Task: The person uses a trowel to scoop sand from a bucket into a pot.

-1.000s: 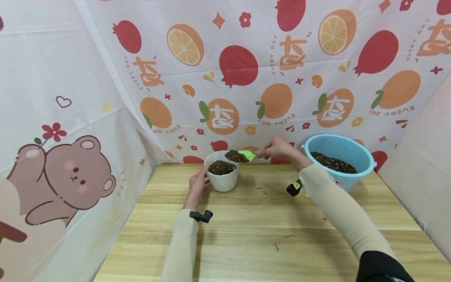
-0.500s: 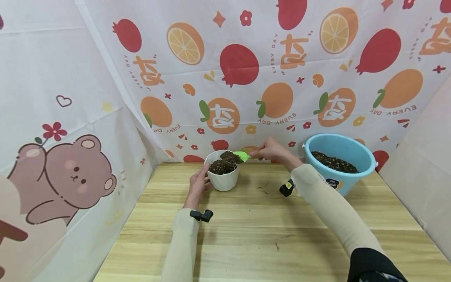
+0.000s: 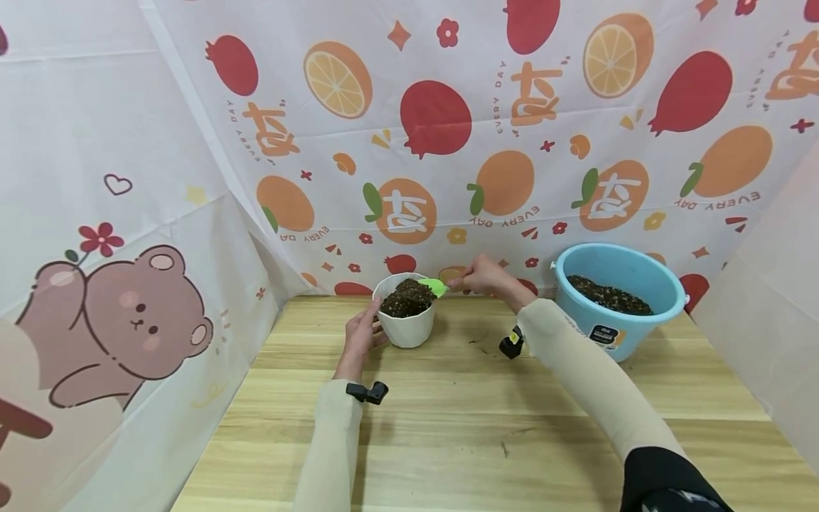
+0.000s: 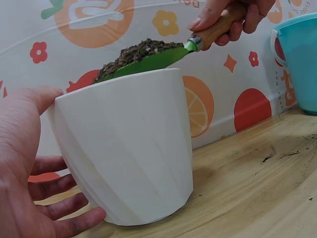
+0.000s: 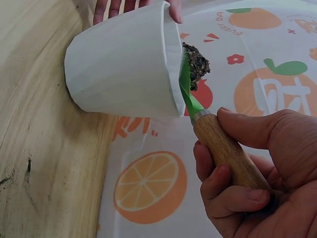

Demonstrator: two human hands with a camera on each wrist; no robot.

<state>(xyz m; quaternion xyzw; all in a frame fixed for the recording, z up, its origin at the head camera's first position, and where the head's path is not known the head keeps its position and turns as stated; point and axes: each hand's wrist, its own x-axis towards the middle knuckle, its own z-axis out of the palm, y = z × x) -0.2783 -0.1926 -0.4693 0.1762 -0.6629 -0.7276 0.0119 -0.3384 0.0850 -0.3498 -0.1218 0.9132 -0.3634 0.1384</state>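
Gripping the trowel (image 5: 190, 101) handle in our curled right hand (image 3: 481, 276), we are resting its soil-laden blade on the white pot (image 3: 406, 322) rim while our left hand (image 3: 358, 336), fingers spread, is steadying the pot's side.

We count one white faceted plastic pot (image 3: 404, 323), heaped with dark soil and resting against the fingers of our left hand (image 3: 360, 336). One small trowel with a green blade and a wooden handle (image 5: 218, 141) sits in the grip of our right hand (image 3: 486, 276). Beyond that right hand, out past its forearm, stands one round light blue plastic bucket (image 3: 617, 300), also holding soil. Two hands are in view, each with one small black clip-on camera at the wrist, two cameras in all. Under both hands lies one pale wooden tabletop (image 3: 473, 419).
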